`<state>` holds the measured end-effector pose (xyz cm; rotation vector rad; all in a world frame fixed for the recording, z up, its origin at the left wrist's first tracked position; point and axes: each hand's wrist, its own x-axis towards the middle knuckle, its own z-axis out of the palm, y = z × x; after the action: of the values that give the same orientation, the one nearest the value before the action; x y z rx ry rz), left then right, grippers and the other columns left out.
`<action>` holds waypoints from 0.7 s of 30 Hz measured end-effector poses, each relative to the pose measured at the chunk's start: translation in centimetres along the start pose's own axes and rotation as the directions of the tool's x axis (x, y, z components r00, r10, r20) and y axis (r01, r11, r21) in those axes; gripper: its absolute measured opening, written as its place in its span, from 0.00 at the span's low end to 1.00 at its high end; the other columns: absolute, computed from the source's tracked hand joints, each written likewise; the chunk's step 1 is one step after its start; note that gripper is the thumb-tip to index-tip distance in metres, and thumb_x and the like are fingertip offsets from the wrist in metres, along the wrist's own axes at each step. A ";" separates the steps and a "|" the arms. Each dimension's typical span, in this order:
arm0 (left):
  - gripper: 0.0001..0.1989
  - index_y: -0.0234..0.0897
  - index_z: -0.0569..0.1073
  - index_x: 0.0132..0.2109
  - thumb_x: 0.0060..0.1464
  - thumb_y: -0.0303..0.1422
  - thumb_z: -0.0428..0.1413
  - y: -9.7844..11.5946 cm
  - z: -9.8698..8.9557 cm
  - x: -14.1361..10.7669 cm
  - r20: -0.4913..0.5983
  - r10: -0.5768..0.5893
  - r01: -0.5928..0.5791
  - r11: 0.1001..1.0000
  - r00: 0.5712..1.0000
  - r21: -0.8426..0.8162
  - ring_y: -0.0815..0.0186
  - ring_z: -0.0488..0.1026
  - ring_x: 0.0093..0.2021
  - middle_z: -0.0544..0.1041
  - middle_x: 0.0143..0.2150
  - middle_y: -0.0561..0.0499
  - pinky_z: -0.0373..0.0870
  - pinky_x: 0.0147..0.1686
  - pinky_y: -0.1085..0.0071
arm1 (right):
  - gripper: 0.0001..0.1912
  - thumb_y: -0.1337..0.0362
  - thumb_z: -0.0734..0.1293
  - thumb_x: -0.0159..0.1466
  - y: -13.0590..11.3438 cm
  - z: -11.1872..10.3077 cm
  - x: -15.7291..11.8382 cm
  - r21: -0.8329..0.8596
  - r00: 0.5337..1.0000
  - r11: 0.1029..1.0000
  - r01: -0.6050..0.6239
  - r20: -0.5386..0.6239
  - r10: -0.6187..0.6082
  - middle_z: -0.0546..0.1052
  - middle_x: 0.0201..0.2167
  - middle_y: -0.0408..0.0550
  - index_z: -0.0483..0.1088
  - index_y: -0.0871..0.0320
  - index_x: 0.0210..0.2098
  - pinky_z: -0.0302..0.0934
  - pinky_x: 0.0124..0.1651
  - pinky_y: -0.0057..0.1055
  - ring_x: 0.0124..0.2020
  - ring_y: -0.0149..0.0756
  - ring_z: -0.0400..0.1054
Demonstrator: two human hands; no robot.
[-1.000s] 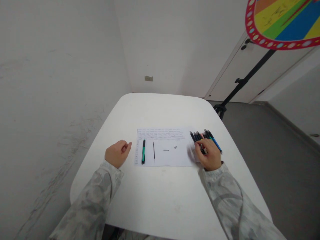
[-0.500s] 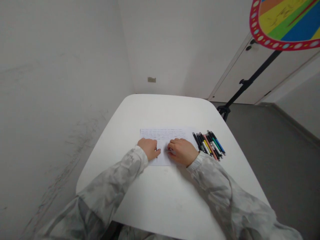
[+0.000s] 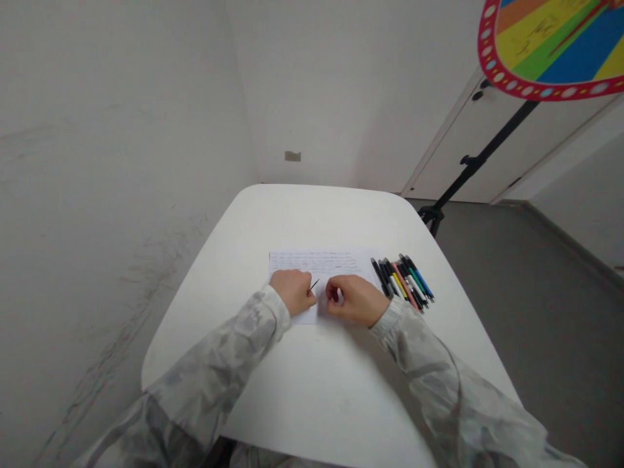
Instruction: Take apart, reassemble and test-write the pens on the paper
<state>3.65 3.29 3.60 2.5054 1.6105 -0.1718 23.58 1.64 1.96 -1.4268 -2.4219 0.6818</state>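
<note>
My left hand (image 3: 294,292) is closed over the lower left of a sheet of paper (image 3: 305,317). Out of its thumb and forefinger pokes a thin dark stick like a pen refill (image 3: 314,284), tilted up to the right. Just across from it, my right hand (image 3: 358,300) curls with thumb and forefinger pressed together in a ring. Whatever the right fingertips hold, if anything, is too small to make out. Lines of handwriting cover the upper part of the paper. To the right of my right hand lies a row of several pens (image 3: 402,281), side by side.
The white table (image 3: 322,218) has rounded far corners and stands near the walls (image 3: 312,91). Beyond its right side are a black tripod stand (image 3: 453,185) and a colourful wheel (image 3: 550,49) with a red rim. A door (image 3: 487,149) is behind the stand.
The thin dark stick at my left hand has swung from pointing toward me to pointing up and right. My right fingers have closed from a loose curl into a pinch. The view has shifted slightly.
</note>
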 end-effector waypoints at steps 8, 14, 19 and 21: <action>0.08 0.37 0.78 0.47 0.70 0.30 0.54 -3.5 4.0 -2.4 -0.557 0.370 -0.418 0.908 0.744 0.044 0.65 0.83 0.40 0.85 0.41 0.49 0.77 0.37 0.72 | 0.09 0.59 0.73 0.56 1.9 3.6 -1.1 0.807 0.866 0.585 0.081 -0.347 0.360 0.71 0.23 0.39 0.72 0.56 0.32 0.52 0.25 0.27 0.22 0.29 0.57; 0.10 0.35 0.77 0.54 0.74 0.29 0.52 -3.8 6.8 -2.4 -0.725 0.441 -0.520 0.843 0.528 0.134 0.66 0.83 0.40 0.85 0.44 0.47 0.81 0.40 0.72 | 0.13 0.56 0.75 0.59 1.5 5.8 -1.0 0.917 0.838 0.364 0.166 -0.326 0.438 0.77 0.29 0.43 0.71 0.55 0.35 0.52 0.20 0.25 0.19 0.25 0.56; 0.10 0.35 0.78 0.55 0.73 0.28 0.54 -3.6 7.2 -2.7 -0.733 0.427 -0.515 0.848 0.529 0.123 0.66 0.83 0.41 0.85 0.44 0.46 0.82 0.40 0.72 | 0.13 0.56 0.76 0.60 1.4 5.7 -1.3 0.904 0.864 0.386 0.183 -0.336 0.376 0.79 0.29 0.44 0.72 0.55 0.34 0.61 0.22 0.27 0.20 0.27 0.63; 0.09 0.35 0.78 0.54 0.73 0.28 0.54 -3.5 7.2 -2.7 -0.730 0.426 -0.515 0.849 0.535 0.117 0.66 0.83 0.40 0.85 0.44 0.46 0.82 0.39 0.73 | 0.14 0.54 0.76 0.61 1.4 5.7 -1.3 0.895 0.872 0.404 0.186 -0.341 0.353 0.79 0.29 0.45 0.72 0.55 0.35 0.64 0.23 0.28 0.21 0.29 0.65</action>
<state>-0.78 0.91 -3.18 2.9734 0.9300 1.1171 22.81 -0.48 -3.57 -1.0034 -1.1358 1.2345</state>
